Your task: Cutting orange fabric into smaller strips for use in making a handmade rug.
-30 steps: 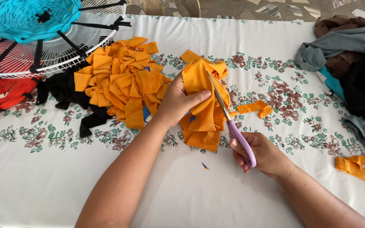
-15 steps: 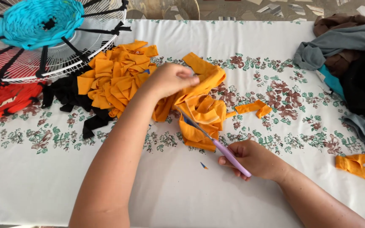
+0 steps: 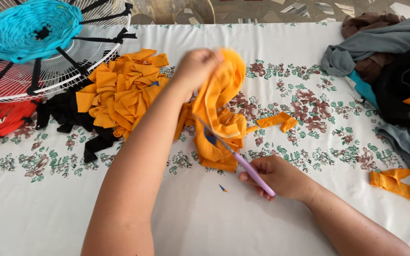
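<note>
One floral tablecloth (image 3: 309,61) (white) under orange fabric (image 3: 221,123).

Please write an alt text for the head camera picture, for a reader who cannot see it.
A left hand lifts folded orange cloth above a flowered tablecloth while the right hand cuts it with purple-handled scissors. Orange strips lie left, beside a wire grille woven with turquoise.

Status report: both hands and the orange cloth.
Left hand lifts orange cloth. Right hand grips scissors, blades in the cloth. Pile of orange strips lies alongside, clear of the blades.
</note>
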